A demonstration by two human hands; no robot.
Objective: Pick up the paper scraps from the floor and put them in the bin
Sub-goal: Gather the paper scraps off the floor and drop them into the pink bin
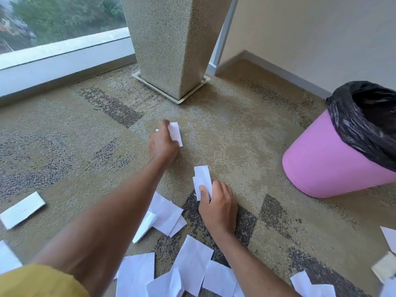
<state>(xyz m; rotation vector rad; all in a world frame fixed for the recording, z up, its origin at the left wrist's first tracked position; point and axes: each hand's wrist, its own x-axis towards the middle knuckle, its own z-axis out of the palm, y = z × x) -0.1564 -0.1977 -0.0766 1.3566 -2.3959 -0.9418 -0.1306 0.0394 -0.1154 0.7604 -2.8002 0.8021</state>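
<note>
White rectangular paper scraps (192,262): many lying flat, some overlapping; one gripped in left hand (164,144), one pinched under right hand (218,206) thumb. Pink round plastic bin (321,166): black-lined, open-topped, right of scraps.

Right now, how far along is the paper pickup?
Done: unclear; the pink bin shows only dark inside its black liner. In hand: the left hand grips a far scrap; the right hand pinches a small stack. Left: most of it, a loose pile by the arms, a lone scrap at left, edge scraps at right.
</note>
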